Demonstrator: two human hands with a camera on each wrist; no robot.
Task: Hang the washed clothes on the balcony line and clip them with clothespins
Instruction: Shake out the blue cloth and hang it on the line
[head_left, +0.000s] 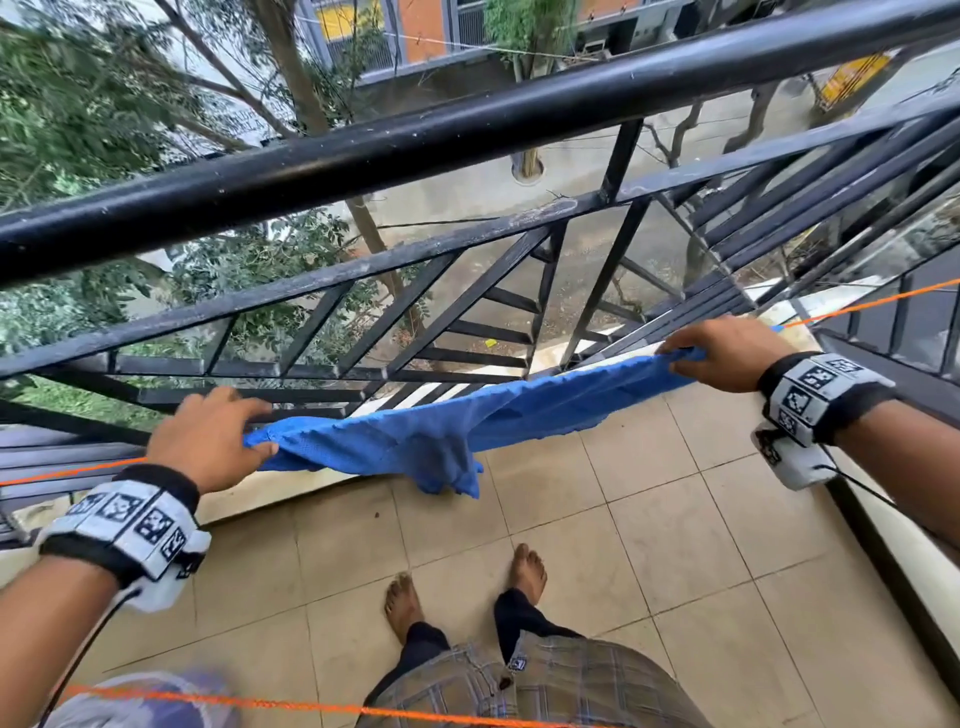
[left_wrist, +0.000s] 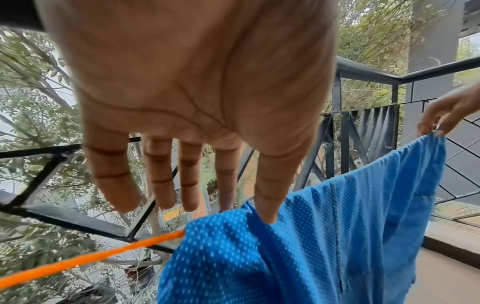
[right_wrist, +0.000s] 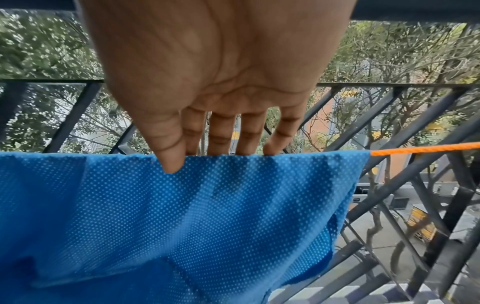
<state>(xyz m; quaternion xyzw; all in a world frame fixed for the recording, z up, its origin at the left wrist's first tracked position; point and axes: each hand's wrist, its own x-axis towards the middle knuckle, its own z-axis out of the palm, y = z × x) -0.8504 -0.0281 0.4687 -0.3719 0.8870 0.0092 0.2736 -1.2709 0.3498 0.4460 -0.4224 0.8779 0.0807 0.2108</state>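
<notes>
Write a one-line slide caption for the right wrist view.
Right hand pinches the top edge of a blue mesh garment draped over the orange clothesline, black balcony railing behind.

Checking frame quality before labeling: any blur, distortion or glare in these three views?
Head: rail bows from the wide lens, blurred bundle at bottom left, flat daylight, no glare. Left wrist: palm of left hand soft, shirt weave sharp. Right wrist: right hand soft, line crisp, trees blurred.

The shirt (head_left: 467, 421) is draped over the line (head_left: 72, 472), in front of the railing (head_left: 363, 150), a hand at each end.
</notes>
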